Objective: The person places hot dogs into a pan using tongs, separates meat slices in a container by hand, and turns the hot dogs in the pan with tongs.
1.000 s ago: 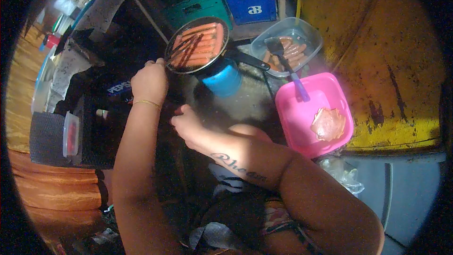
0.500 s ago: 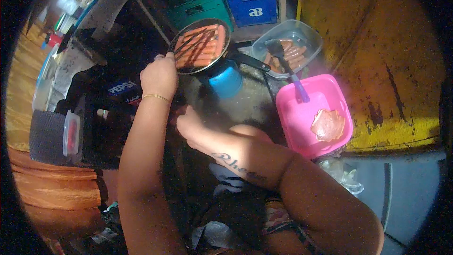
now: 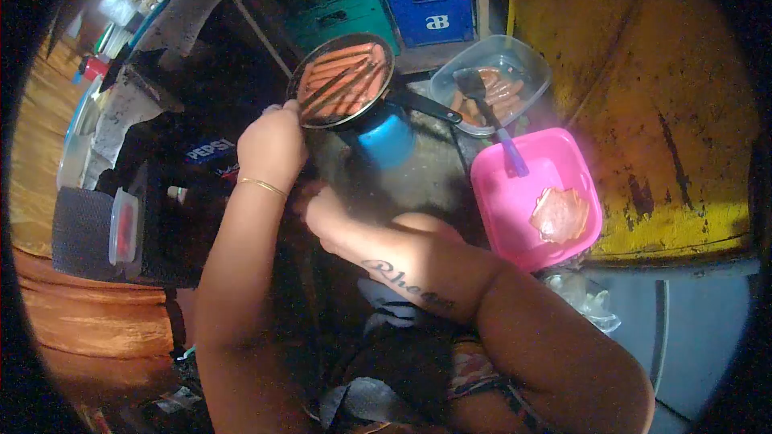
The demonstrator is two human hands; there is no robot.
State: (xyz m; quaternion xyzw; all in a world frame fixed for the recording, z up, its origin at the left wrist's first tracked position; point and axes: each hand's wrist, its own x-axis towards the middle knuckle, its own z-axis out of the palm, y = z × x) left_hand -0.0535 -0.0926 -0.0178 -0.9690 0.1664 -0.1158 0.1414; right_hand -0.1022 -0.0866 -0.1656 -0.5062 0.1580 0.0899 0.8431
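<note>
My left hand (image 3: 273, 143), with a thin bracelet at the wrist, is closed around dark tongs (image 3: 342, 90). Their two arms reach over the sausages (image 3: 331, 72) lying side by side in a black frying pan (image 3: 389, 84). The pan sits above a blue canister (image 3: 386, 141), its handle pointing right. Below the pan, my right hand (image 3: 323, 210) hangs near my left wrist; its fingers are in shadow and partly hidden, so their closing does not show.
Right of the pan, a clear tub (image 3: 531, 72) holds several sausages and a dark spatula (image 3: 492, 120) with a purple handle. A pink basin (image 3: 498, 193) contains round meat slices (image 3: 559, 214). Behind stand a blue crate (image 3: 426, 12) and a green crate (image 3: 342, 4). A yellow worn board (image 3: 643, 112) is at right.
The tongs have shifted slightly lower across the sausages, and my left hand has moved a little down with them. My right hand stays almost where it was.
</note>
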